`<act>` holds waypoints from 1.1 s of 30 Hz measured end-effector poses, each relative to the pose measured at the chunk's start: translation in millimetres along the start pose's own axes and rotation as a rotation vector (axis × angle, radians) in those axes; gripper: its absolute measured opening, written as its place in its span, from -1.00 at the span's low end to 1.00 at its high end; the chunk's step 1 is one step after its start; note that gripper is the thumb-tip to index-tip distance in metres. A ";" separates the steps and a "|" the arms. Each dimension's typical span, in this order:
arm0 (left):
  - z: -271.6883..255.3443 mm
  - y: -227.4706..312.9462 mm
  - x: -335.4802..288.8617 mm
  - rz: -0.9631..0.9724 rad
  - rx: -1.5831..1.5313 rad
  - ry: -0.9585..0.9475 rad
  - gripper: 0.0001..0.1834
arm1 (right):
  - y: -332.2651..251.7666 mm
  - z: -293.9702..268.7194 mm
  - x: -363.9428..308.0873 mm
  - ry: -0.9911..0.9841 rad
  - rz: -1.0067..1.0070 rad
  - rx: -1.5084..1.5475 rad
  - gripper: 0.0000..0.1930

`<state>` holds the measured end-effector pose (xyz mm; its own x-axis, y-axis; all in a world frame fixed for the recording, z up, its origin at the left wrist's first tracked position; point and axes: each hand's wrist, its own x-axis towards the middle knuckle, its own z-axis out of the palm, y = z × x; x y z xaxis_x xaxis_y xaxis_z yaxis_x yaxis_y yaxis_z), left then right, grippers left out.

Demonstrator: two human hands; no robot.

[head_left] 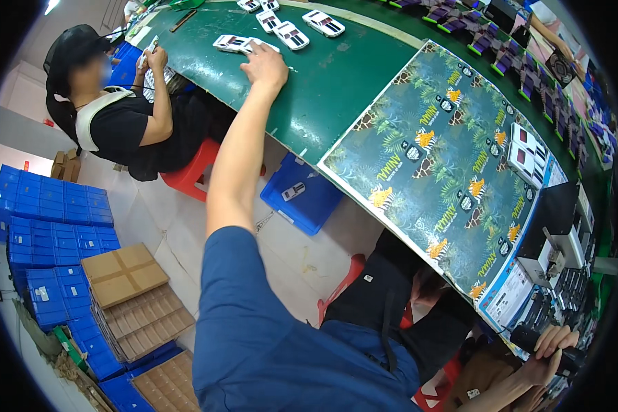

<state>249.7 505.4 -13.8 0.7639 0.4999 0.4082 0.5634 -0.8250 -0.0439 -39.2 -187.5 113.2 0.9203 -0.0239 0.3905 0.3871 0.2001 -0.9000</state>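
My left hand (pixel 264 66) reaches far across the green table, its fingers curled over a white toy car (pixel 271 49). Another white toy car (pixel 228 43) lies against it on the left. Just to the right are several more white toy cars (pixel 290 36) with black stripes. Low at the right edge, my right hand (pixel 555 343) is wrapped round a black handheld tool (pixel 527 337); its exact kind does not show. A patterned mat (pixel 432 165) lies in front of me, with white toy cars (pixel 527 152) along its right side.
On the left sits a person (pixel 127 117) in black, holding a white piece. Blue crates (pixel 55 199) and a cardboard box (pixel 125 275) are stacked on the floor. Under the table stands a blue bin (pixel 302 196). A small fixture (pixel 553 257) stands right; purple-and-black parts (pixel 529 75) line the far side.
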 end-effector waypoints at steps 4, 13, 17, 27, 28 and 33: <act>4.6 7.0 -19.3 -0.087 -0.211 0.088 -0.38 | -6.2 -15.1 -9.4 0.005 -0.011 -0.004 -0.71; -133.6 138.1 -249.1 0.544 -1.144 0.224 -0.71 | -21.8 -61.5 -49.9 -0.156 -0.120 0.148 -0.70; -205.7 209.9 -375.5 0.867 -1.473 -0.088 -0.76 | -26.5 -42.6 -22.5 -0.338 -0.147 0.237 -0.71; -275.4 387.8 -519.7 1.012 -1.029 -0.314 -0.29 | -72.1 -93.4 -69.2 -0.409 -0.250 0.251 -0.68; -274.7 388.4 -523.2 1.012 -1.031 -0.296 -0.23 | -73.4 -96.6 -68.8 -0.409 -0.257 0.262 -0.68; -268.8 384.7 -530.4 0.874 -1.268 -0.525 0.02 | -72.1 -100.1 -64.3 -0.437 -0.231 0.261 -0.69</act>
<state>-23.4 -147.9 -2.1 0.8609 -0.4009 0.3133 -0.4794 -0.4329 0.7634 -120.5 -298.5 133.6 0.6826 0.3009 0.6660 0.4983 0.4750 -0.7253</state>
